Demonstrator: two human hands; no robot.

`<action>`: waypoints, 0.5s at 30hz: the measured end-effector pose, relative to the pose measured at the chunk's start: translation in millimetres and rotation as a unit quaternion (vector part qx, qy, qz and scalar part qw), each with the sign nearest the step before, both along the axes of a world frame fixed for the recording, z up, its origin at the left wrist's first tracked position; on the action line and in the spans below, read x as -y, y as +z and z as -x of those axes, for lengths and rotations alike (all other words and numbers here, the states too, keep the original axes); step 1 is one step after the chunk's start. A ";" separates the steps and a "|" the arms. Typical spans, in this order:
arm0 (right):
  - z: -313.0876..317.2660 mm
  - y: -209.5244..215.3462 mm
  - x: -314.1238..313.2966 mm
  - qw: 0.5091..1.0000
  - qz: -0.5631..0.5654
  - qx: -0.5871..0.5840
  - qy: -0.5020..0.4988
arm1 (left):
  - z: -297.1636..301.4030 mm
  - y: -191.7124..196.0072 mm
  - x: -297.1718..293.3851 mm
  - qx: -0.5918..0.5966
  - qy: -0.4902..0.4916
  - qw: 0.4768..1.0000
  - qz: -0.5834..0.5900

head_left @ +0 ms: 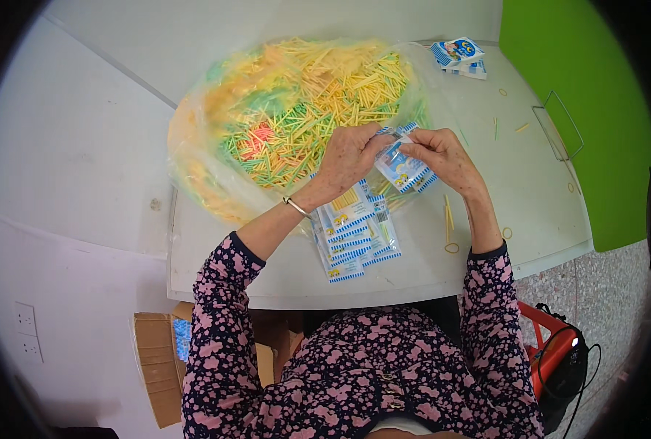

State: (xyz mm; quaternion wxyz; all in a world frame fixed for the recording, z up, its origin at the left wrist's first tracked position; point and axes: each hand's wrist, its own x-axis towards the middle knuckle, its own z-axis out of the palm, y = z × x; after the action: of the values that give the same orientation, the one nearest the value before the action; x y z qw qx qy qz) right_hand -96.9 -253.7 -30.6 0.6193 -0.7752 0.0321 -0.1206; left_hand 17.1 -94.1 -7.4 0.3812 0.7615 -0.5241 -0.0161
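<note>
Navy-and-pink floral fabric top | left grip, right grip: both pinching flat blue-and-white plastic packets | packet pile (overlapping, similar) on white tabletop | pastel sticks beyond

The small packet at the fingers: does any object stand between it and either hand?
Nothing visible does. The right hand pinches the packet directly, and the fingertips of the left hand are at its upper edge. Neither the packet pile nor the plastic bag comes between.
</note>
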 end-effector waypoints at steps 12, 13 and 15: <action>-1.6 -3.5 6.6 0.998 -0.055 0.000 0.027 | -9.5 -4.7 8.4 -0.054 -0.009 0.999 -0.003; -2.0 -2.9 7.5 0.997 -0.062 0.003 0.035 | -14.9 -3.5 7.7 -0.119 -0.043 0.992 -0.019; 0.3 -4.6 15.3 0.997 -0.066 -0.004 0.027 | -32.4 -0.4 8.8 -0.181 -0.077 0.980 -0.034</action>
State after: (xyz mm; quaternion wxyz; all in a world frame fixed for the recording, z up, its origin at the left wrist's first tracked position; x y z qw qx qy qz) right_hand -97.2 -269.0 -35.2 0.6721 -0.7336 0.0218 -0.0981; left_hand 49.5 -102.9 -7.8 0.4410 0.7159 -0.5025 -0.2013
